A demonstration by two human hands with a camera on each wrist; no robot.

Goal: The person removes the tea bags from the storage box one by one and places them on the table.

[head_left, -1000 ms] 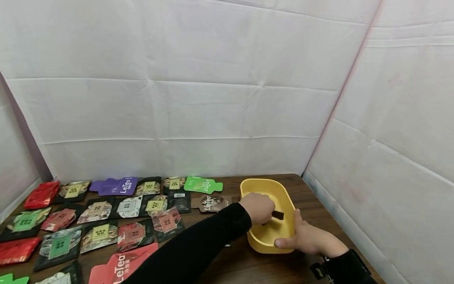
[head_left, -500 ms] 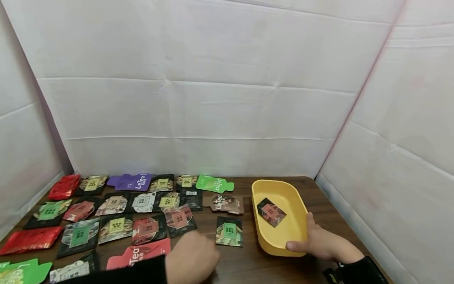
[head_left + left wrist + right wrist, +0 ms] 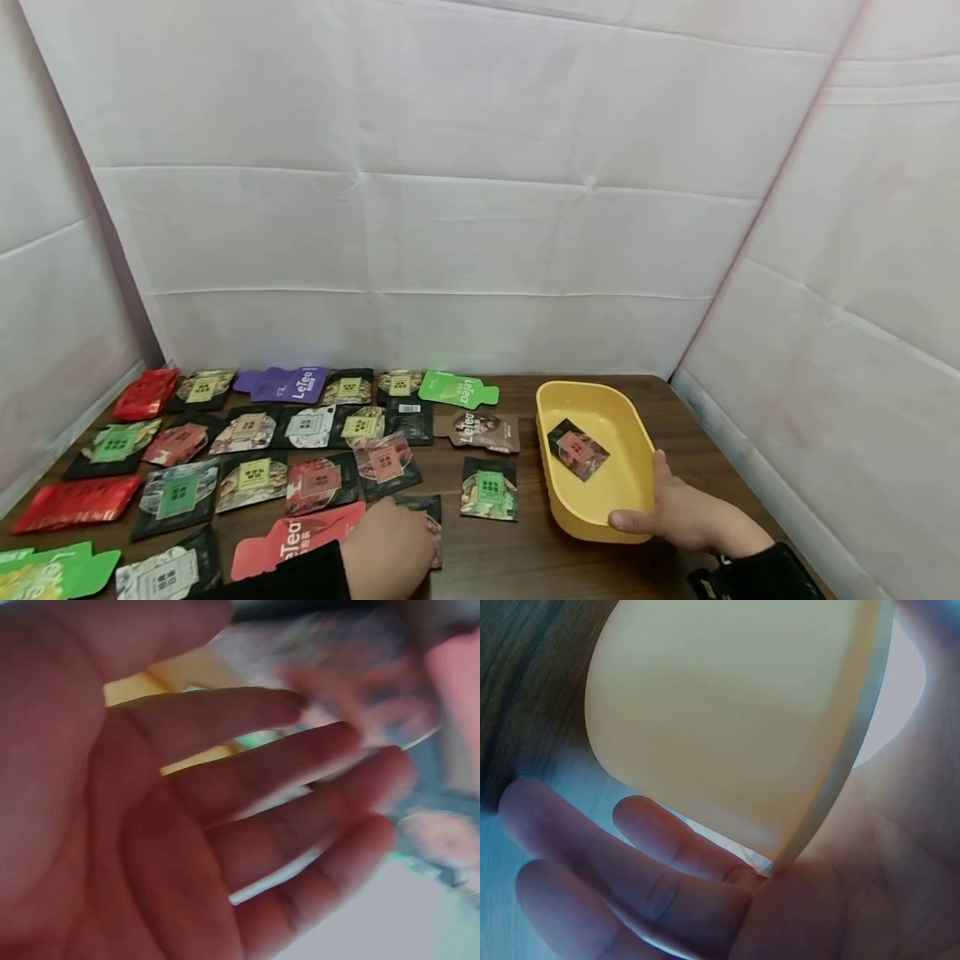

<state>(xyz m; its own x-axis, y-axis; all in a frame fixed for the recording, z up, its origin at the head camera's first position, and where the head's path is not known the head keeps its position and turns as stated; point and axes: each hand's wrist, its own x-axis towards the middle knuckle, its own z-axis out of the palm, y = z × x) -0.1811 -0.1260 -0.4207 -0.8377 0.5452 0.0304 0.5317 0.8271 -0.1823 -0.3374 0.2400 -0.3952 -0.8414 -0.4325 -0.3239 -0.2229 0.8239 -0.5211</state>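
In the head view my left hand (image 3: 390, 550) is low over the near table. Its fingers are relaxed and spread in the left wrist view. A dark sachet with a pinkish picture (image 3: 430, 521) lies partly hidden under its right side; a pink LeTea packet (image 3: 296, 537) lies to its left. My right hand (image 3: 682, 512) grips the right side of a yellow plastic tub (image 3: 553, 500), thumb over the rim and fingers outside against the wall (image 3: 727, 712). One black sachet with a red label (image 3: 577, 448) lies flat in the tub.
Rows of flat sachets cover the table's left half, among them a purple LeTea packet (image 3: 281, 385) and a red foil one (image 3: 78, 502). A green-labelled sachet (image 3: 489, 490) and brown packet (image 3: 480, 432) lie left of the tub. White cloth walls (image 3: 480, 250) enclose the table.
My left hand has let go of the red-labelled sachet in the tub and moved left and toward me, over the sachets. My right hand has stayed on the tub. The head view has shifted slightly.
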